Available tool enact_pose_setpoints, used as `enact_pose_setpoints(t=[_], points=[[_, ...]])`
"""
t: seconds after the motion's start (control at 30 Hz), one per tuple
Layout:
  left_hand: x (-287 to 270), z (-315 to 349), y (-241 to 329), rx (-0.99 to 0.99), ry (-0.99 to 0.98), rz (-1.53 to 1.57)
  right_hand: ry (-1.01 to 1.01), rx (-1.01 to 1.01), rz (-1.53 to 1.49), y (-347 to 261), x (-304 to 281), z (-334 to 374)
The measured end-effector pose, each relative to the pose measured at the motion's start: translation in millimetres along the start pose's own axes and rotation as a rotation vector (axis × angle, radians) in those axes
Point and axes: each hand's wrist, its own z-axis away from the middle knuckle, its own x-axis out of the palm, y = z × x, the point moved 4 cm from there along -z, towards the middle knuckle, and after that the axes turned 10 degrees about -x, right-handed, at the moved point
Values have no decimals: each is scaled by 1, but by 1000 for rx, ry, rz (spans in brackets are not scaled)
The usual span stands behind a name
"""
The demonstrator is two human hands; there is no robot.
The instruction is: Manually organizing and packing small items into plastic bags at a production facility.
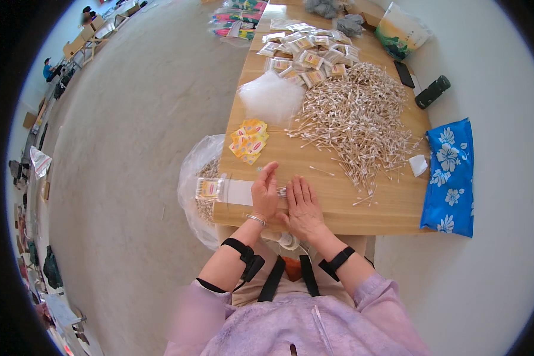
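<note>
Near the front edge of the table, a few cotton swabs [282, 192] show in the gap between my hands. My left hand [265, 194] stands on its edge, fingers stretched upward and palm turned toward the swab ends. Flat beside it lies my right hand [304, 207], fingers extended; whatever is under it is hidden. A white rectangular piece [239, 193] reaches out to the left of my left hand. Touching its left end, a clear packet of cotton swabs [210, 189] with a yellow label sits at the table's left edge.
A large heap of loose cotton swabs [365, 113] covers the right middle. Farther back are filled packets [311, 50], clear bags [271, 97] and yellow cards [249, 141]. A plastic-lined container of swabs [204, 210] stands left. A blue floral package [450, 178] and black bottle [433, 92] line the wall.
</note>
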Motion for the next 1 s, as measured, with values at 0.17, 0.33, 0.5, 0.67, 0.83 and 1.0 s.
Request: enact_pose_setpoints(t=[0.17, 0.33, 0.5, 0.67, 0.83, 1.0], points=[[-4, -1, -10, -15, 29, 133, -80, -7, -14, -9, 1, 9], [-2, -1, -9, 38, 70, 115, -34, 14, 35, 8, -1, -12], [-5, 20, 5, -14, 118, -58, 108, 88, -189, 21, 13, -3], [-9, 18, -1, -77, 70, 89, 702, 395, -1011, 58, 0, 5], [10, 14, 0, -92, -10, 82, 751, 333, -1106, 44, 14, -11], [7, 14, 2, -18, -87, -54, 776, 336, -937, 51, 7, -13]])
